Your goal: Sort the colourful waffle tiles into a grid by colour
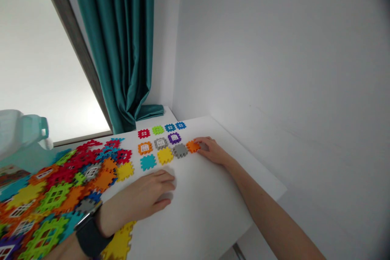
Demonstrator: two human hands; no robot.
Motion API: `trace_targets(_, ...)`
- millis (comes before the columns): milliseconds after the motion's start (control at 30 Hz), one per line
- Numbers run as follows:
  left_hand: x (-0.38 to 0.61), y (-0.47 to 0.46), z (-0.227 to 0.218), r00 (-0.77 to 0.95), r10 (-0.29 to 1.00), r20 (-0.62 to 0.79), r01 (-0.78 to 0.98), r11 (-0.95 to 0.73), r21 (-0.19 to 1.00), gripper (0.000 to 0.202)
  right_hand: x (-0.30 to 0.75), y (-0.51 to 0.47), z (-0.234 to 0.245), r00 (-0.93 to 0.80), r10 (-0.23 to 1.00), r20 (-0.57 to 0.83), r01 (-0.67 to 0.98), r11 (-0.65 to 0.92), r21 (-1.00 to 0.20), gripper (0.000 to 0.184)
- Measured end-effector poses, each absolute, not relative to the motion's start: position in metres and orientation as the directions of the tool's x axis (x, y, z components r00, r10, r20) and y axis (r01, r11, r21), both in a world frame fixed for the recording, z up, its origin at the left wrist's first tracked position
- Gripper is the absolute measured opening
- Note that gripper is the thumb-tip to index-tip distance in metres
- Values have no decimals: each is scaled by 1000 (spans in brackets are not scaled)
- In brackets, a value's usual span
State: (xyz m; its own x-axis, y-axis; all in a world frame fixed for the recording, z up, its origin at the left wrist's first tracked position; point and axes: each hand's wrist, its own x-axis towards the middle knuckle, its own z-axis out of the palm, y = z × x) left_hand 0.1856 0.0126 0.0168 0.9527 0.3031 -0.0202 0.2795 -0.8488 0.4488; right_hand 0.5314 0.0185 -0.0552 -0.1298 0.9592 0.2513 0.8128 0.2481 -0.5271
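Observation:
My right hand (211,151) has its thumb and fingers on the right edge of an orange interlocking tile (192,146), at the right end of the front row. That row also has a grey tile (180,150), a yellow tile (165,156) and a turquoise tile (148,162). Behind it lie an orange window tile (145,148), a grey window tile (161,143) and a purple window tile (174,137). My left hand (155,191), with a dark watch on the wrist, hovers or rests over the white tabletop, thumb apart from the fingers, holding nothing.
A pile of mixed tiles (73,183) spreads over the left of the white table (195,207). The far row has a red tile (144,133), a green tile (158,130) and two blue ones. A translucent container (24,138) stands at left; a green curtain (122,48) hangs behind.

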Motion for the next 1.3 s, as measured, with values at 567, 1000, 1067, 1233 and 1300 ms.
trace_targets(567, 186, 13, 13, 956, 293, 11, 258, -859, 443, 23, 529, 21, -54, -138, 969, 205, 857, 221, -465, 32)
trace_targets(1000, 185, 12, 19, 952, 299, -56, 293, -850, 437, 27, 533, 22, -52, -129, 972, 195, 851, 210, -482, 36)
trace_targets(1067, 185, 13, 18, 954, 294, -52, 287, -852, 438, 26, 535, 21, -51, -128, 972, 198, 845, 211, -492, 35)
trace_targets(1233, 186, 12, 16, 954, 299, -5, 271, -858, 436, 28, 536, 21, -53, -116, 971, 209, 849, 206, -487, 33)
trace_targets(1300, 186, 12, 16, 956, 293, 11, 259, -862, 436, 28, 535, 21, -54, -114, 970, 213, 850, 206, -484, 33)
